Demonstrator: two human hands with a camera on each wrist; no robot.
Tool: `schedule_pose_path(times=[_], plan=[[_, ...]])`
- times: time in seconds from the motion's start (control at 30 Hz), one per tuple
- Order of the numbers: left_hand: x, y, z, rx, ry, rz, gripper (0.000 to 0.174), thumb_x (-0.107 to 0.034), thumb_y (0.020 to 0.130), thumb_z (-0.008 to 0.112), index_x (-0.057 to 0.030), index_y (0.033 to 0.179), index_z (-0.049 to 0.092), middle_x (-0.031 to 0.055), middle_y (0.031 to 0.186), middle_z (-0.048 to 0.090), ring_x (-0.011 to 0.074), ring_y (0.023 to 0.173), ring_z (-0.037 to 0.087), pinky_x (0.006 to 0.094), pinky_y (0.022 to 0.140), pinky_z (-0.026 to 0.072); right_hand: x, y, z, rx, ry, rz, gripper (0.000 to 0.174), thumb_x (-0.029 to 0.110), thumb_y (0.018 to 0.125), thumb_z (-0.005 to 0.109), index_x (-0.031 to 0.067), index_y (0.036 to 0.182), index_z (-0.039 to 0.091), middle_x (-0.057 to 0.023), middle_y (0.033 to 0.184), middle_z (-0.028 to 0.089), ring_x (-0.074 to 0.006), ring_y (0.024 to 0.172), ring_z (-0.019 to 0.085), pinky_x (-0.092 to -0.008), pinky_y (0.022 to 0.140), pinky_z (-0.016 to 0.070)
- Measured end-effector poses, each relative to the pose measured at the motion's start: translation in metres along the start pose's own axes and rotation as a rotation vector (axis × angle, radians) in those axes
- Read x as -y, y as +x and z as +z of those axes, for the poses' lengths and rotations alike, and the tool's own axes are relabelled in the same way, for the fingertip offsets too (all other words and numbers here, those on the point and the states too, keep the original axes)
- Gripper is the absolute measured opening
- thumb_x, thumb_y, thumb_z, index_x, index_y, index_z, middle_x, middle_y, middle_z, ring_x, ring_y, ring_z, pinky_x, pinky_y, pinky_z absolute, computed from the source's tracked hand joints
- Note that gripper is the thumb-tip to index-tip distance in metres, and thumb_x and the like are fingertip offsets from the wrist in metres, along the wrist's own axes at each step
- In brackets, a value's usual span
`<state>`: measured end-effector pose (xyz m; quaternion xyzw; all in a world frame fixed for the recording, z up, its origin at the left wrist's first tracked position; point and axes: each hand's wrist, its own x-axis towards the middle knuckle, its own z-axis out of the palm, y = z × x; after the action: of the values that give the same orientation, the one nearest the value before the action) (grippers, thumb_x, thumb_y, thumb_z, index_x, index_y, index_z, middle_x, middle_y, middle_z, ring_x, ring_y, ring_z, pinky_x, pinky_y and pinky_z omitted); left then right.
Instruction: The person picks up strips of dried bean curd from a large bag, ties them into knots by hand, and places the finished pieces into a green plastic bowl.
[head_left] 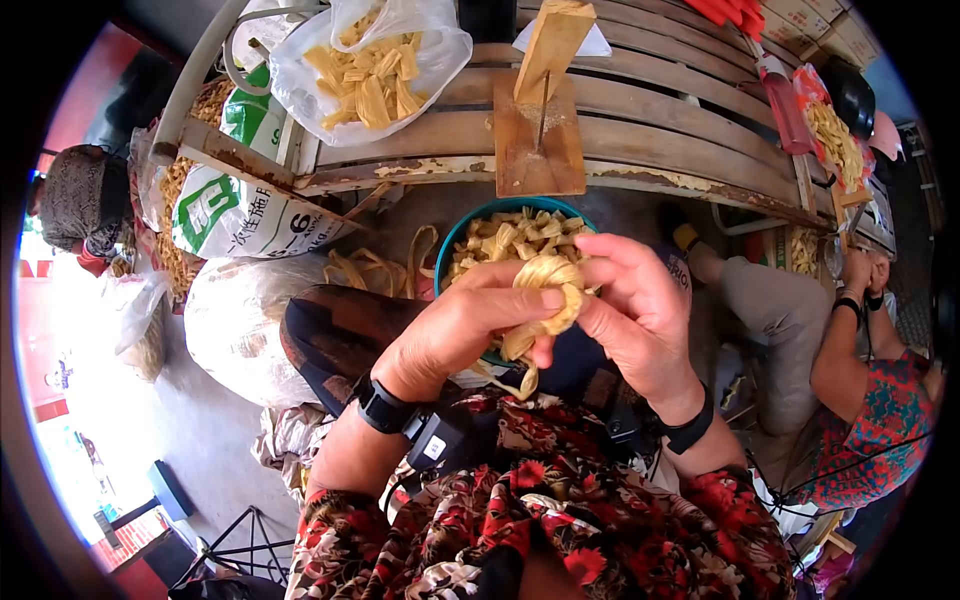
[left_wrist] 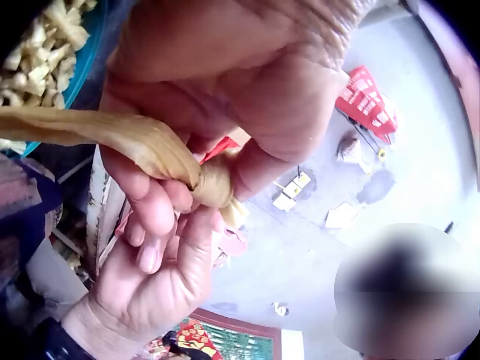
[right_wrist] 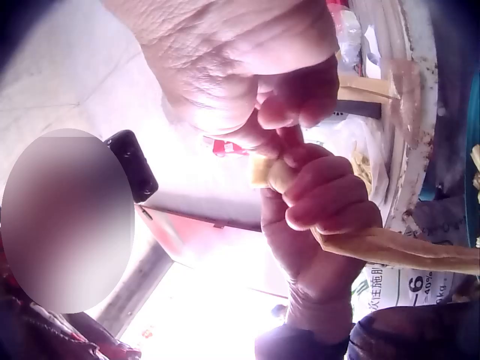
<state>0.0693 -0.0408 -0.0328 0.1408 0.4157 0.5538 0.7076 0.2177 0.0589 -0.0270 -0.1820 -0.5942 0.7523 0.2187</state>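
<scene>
A pale yellow, flat strip (head_left: 548,275), wrapped into a knot-like bundle, is held between both hands above a teal basin. My left hand (head_left: 455,318) pinches the bundle with its thumb on top. From the other side my right hand (head_left: 645,325) holds the bundle's end between thumb and fingers. The strip's long tail (left_wrist: 97,129) trails away from the left hand in the left wrist view. In the right wrist view the left fingers (right_wrist: 330,195) curl round the strip, and a pale stub (right_wrist: 261,171) pokes out by the right fingertips. Below, the basin (head_left: 441,262) is heaped with similar short knotted pieces (head_left: 515,238).
A slatted bench (head_left: 650,150) runs across the back, bearing a wooden stand with a metal rod (head_left: 540,120) and a plastic bag of yellow pieces (head_left: 370,80). White printed sacks (head_left: 240,215) stand at left. Another person (head_left: 870,400) sits at right.
</scene>
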Motion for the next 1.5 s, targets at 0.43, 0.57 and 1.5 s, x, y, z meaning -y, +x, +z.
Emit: schedule_pose_path(times=[0.43, 0.57, 1.5], plan=[[-0.013, -0.032, 0.002, -0.058, 0.559, 0.198, 0.024, -0.018, 0.084, 0.067, 0.0000, 0.099, 0.061, 0.0016, 0.074, 0.061, 0.0071, 0.069, 0.055, 0.0236, 0.059, 0.0443, 0.010, -0.010, -0.020, 0.028, 0.371, 0.310, 0.023, 0.022, 0.094, 0.050, 0.0018, 0.084, 0.055, 0.0006, 0.057, 0.049, -0.0037, 0.044, 0.042, -0.0180, 0.041, 0.0343], [-0.005, -0.025, -0.023, -0.343, 0.577, 0.331, 0.011, -0.007, 0.083, 0.065, 0.0013, 0.090, 0.066, 0.0017, 0.079, 0.063, 0.0060, 0.074, 0.054, 0.0204, 0.067, 0.0441, 0.015, -0.019, -0.009, -0.010, 0.152, 0.271, 0.027, 0.018, 0.095, 0.045, -0.0012, 0.076, 0.051, -0.0044, 0.053, 0.047, -0.0078, 0.039, 0.041, -0.0227, 0.041, 0.0394], [-0.049, 0.074, -0.069, -0.494, 0.971, 0.390, 0.019, -0.021, 0.080, 0.067, -0.0024, 0.085, 0.066, 0.0125, 0.065, 0.061, 0.0181, 0.059, 0.060, 0.0290, 0.056, 0.0458, -0.020, 0.108, -0.069, 0.066, -0.549, 0.341, 0.026, 0.028, 0.091, 0.053, 0.0037, 0.083, 0.055, 0.0019, 0.062, 0.053, -0.0059, 0.057, 0.049, -0.0237, 0.049, 0.0386]])
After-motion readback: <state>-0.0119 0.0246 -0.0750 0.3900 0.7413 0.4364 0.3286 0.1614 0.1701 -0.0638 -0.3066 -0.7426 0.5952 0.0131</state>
